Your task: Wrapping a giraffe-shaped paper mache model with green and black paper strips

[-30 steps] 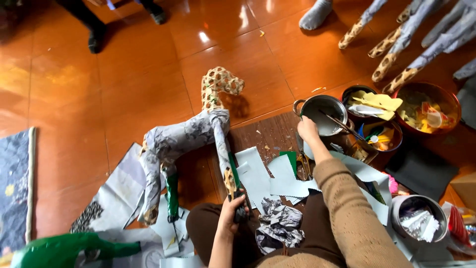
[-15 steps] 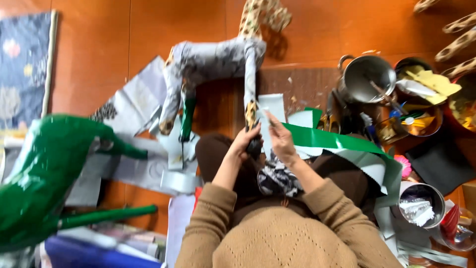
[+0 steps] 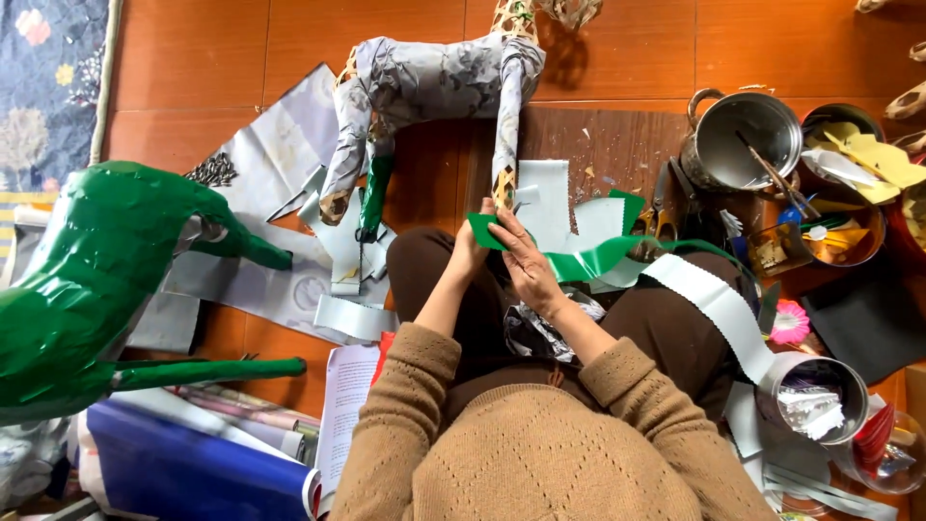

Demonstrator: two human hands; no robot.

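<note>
Both hands are up at the front leg of the paper-wrapped animal, right over the lap. The left hand and right hand are each closed on the end of a green strip, pinching it just below the leg's woven foot. The strip trails off to the right, near a metal pot with brushes. A big green animal lies at the left.

Ahead of your knees stands the paper-wrapped animal frame; the metal pot sits to its right, the foil-covered figure far left, rolled sheets below it.
</note>
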